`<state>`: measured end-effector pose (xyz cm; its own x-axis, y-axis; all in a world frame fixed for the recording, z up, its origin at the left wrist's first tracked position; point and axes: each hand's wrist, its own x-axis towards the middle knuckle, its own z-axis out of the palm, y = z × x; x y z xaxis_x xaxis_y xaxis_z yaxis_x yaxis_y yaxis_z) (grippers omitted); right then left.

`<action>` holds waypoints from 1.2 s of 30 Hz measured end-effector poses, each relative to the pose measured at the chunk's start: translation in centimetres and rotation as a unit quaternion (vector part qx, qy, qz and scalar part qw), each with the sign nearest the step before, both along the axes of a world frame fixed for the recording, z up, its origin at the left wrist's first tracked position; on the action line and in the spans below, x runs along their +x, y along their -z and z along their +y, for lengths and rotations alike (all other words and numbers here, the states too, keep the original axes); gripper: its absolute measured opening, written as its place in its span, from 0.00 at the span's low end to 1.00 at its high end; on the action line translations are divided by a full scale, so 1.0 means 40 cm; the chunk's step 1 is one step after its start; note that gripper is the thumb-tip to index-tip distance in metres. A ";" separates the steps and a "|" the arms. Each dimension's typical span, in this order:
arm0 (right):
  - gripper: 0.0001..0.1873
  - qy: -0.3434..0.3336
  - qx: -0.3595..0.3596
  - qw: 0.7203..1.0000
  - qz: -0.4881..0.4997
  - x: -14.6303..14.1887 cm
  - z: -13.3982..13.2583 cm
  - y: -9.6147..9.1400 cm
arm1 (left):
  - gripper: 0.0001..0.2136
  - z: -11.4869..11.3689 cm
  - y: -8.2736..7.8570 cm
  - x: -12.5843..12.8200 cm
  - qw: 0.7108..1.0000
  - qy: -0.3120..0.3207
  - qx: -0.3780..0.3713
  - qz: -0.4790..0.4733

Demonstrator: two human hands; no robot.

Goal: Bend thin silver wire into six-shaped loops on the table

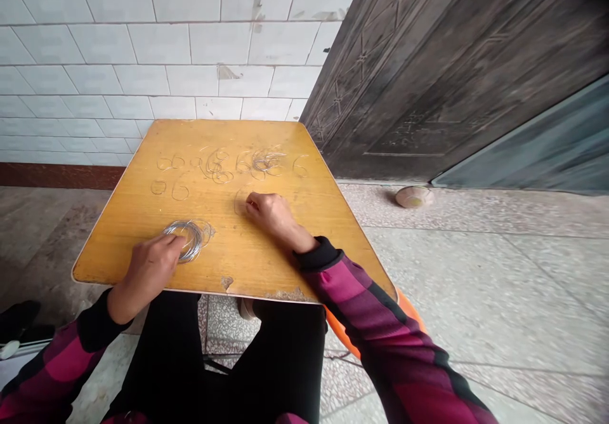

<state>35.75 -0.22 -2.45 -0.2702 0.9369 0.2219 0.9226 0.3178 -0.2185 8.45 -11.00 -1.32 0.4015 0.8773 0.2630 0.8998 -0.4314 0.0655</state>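
My left hand [153, 260] is closed at the left side of a coil of silvery wire [194, 246], its fingertips gripping the coil's edge. The coil lies on the yellow wooden table [276, 265]. Near the table's middle, my right hand [273, 216] has its fingers pinched together on a thin bent wire piece [236, 202], whose curved end shows left of the fingers. Beyond the hands lie several wire pieces bent into figure-like loops, among them one at the left [180, 188] and one at the right [300, 166]. A denser tangle of wire [261, 162] sits between them.
A white tiled wall [157, 43] stands behind the table, with a dark carved door [428, 81] to the right. A rounded pale object [413, 197] rests on the floor by the door. Part of an orange seat [343, 334] shows under my right arm.
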 end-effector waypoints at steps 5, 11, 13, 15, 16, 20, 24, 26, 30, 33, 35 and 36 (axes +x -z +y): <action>0.12 -0.005 -0.003 1.000 0.000 -0.001 -0.001 -0.002 | 0.11 -0.007 -0.037 -0.015 0.999 -0.038 0.034 -0.007; 0.12 0.001 -0.014 1.000 0.001 -0.003 -0.004 -0.009 | 0.09 0.024 -0.046 -0.046 0.983 -0.074 -0.009 -0.167; 0.12 -0.001 -0.014 1.000 0.003 -0.004 -0.006 -0.010 | 0.09 0.032 -0.052 -0.058 0.971 -0.107 0.010 -0.212; 0.12 -0.003 -0.011 1.000 0.005 -0.005 -0.006 -0.009 | 0.09 0.040 -0.063 -0.071 0.957 -0.130 0.030 -0.259; 0.12 -0.002 -0.009 1.000 0.006 -0.004 -0.006 -0.008 | 0.10 0.044 -0.070 -0.076 0.948 -0.135 0.033 -0.287; 0.12 0.002 -0.006 1.000 0.021 0.003 0.002 -0.002 | 0.12 0.071 -0.102 -0.074 0.913 -0.121 0.010 -0.389; 0.10 -0.035 -0.013 0.993 0.108 0.003 -0.002 -0.003 | 0.10 0.105 -0.118 -0.041 0.921 -0.087 -0.011 -0.379; 0.10 -0.100 -0.034 0.975 0.197 -0.015 -0.020 -0.004 | 0.10 0.115 -0.119 -0.020 0.922 -0.064 -0.036 -0.381; 0.19 -0.201 -0.112 0.912 0.340 -0.085 -0.070 0.010 | 0.10 0.112 -0.127 0.012 0.893 -0.052 -0.092 -0.438; 0.23 -0.201 -0.190 0.858 0.432 -0.134 -0.083 0.036 | 0.11 0.109 -0.135 0.026 0.873 -0.057 -0.113 -0.471; 0.22 -0.179 -0.262 0.799 0.510 -0.152 -0.076 0.053 | 0.11 0.114 -0.136 0.033 0.863 -0.047 -0.125 -0.487; 0.20 -0.169 -0.297 0.764 0.547 -0.157 -0.070 0.058 | 0.11 0.119 -0.135 0.037 0.857 -0.040 -0.132 -0.496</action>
